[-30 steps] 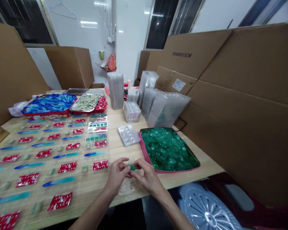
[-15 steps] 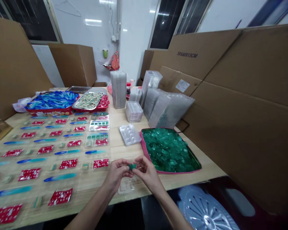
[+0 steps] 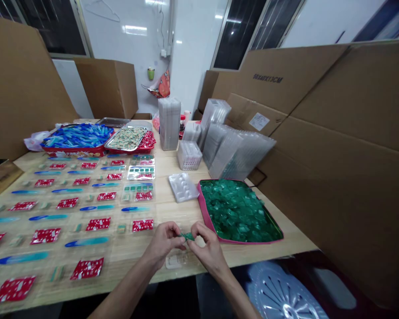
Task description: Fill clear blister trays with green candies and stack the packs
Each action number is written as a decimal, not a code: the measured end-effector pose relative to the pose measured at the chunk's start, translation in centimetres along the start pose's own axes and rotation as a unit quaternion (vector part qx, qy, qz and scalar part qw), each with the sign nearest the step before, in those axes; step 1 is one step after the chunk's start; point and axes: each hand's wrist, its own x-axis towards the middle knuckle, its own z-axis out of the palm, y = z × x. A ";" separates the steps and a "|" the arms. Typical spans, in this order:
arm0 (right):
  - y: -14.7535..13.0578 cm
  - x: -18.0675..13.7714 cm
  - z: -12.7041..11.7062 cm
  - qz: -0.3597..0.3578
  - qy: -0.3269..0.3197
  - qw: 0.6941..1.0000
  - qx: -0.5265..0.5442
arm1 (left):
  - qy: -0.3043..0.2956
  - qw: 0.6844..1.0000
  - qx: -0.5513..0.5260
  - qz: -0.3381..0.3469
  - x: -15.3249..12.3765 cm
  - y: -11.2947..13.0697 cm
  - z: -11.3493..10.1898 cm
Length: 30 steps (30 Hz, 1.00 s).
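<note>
My left hand [image 3: 162, 243] and my right hand [image 3: 206, 247] meet over the near edge of the wooden table [image 3: 173, 208]. Both pinch one small green wrapped packet [image 3: 186, 236] between thumb and fingers. A clear plastic blister tray [image 3: 175, 260] lies on the table just under my hands. Right of them stands a pink-rimmed tray [image 3: 205, 215] heaped with the same green packets [image 3: 239, 209].
Rows of clear trays holding red sachets [image 3: 96, 223] and blue sticks [image 3: 86, 242] cover the left of the table. Empty white trays [image 3: 183, 186] and tall stacks of clear trays [image 3: 232, 150] stand behind. Cardboard sheets [image 3: 346, 133] wall the right side; a plastic stool [image 3: 286, 292] is below.
Both hands stay together on the green packet, working it a little between the fingers. The camera has shifted slightly, so the scene sits further right.
</note>
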 end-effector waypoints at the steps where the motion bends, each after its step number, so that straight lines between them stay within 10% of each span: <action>1: -0.1 0.0 0.0 -0.001 -0.009 1.000 -0.002 | -0.003 1.000 0.002 0.001 0.0 0.0 0.0; 5: 0.0 -0.3 0.5 -0.007 -0.023 1.000 0.001 | 0.010 0.998 0.068 0.013 0.0 -0.2 0.1; 13: 0.8 -0.5 2.1 0.139 0.077 0.979 0.128 | 0.122 0.908 0.292 0.273 -1.4 -1.3 1.0; 19: 0.3 0.7 0.9 0.270 -0.048 0.894 0.353 | 0.071 0.995 0.044 0.063 -0.3 -0.3 0.3; 30: 3.6 3.6 1.1 0.227 -0.068 0.945 0.227 | 0.104 0.994 0.010 0.020 2.9 -0.1 -0.8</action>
